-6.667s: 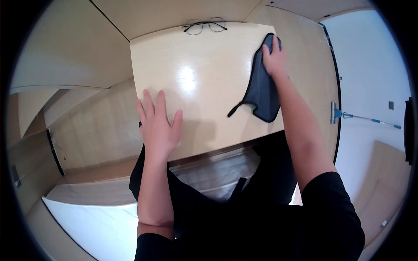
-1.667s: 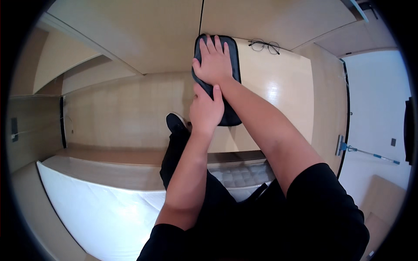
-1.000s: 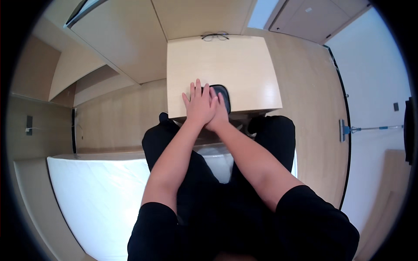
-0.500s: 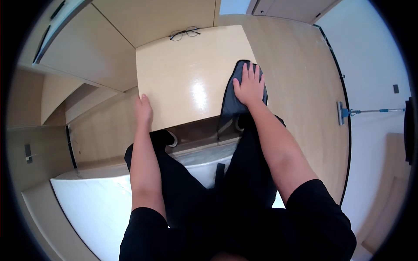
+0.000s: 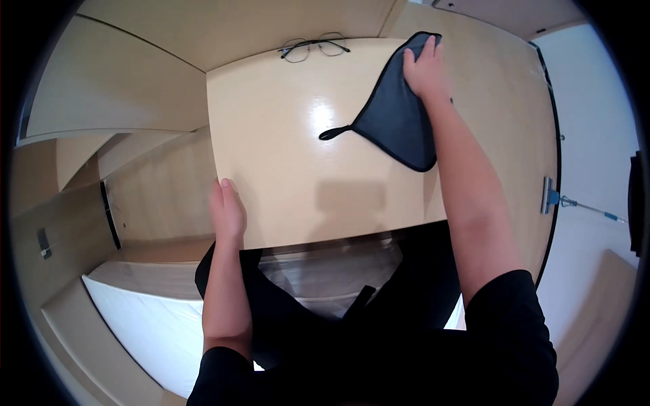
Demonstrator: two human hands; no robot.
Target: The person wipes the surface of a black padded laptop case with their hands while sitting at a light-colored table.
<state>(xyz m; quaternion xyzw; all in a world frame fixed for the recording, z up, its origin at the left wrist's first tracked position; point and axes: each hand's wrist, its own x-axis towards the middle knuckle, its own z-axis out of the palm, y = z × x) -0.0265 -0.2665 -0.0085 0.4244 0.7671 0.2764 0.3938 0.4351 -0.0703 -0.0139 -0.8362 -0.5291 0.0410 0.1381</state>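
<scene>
A dark grey cleaning cloth (image 5: 396, 111) with black edging lies partly folded at the far right of a light wooden table (image 5: 284, 155). Its hanging loop (image 5: 335, 133) points left across the tabletop. My right hand (image 5: 428, 71) rests on the upper end of the cloth near the far right corner, fingers stretched out and pressing it down. At the table's left edge, my left hand (image 5: 228, 213) grips the side, thumb on top; its other fingers are partly hidden by the edge.
Thin-framed eyeglasses (image 5: 314, 49) sit at the table's far edge. Wooden cabinets (image 5: 122, 74) stand to the left and behind. A blue-headed mop or squeegee (image 5: 552, 196) is at the right by the white wall. A white mattress-like surface (image 5: 149, 325) lies at lower left.
My right hand has slid the cloth away from me toward the far right corner, and the loop now lies on the tabletop. My left hand stays at the left edge; the view has shifted.
</scene>
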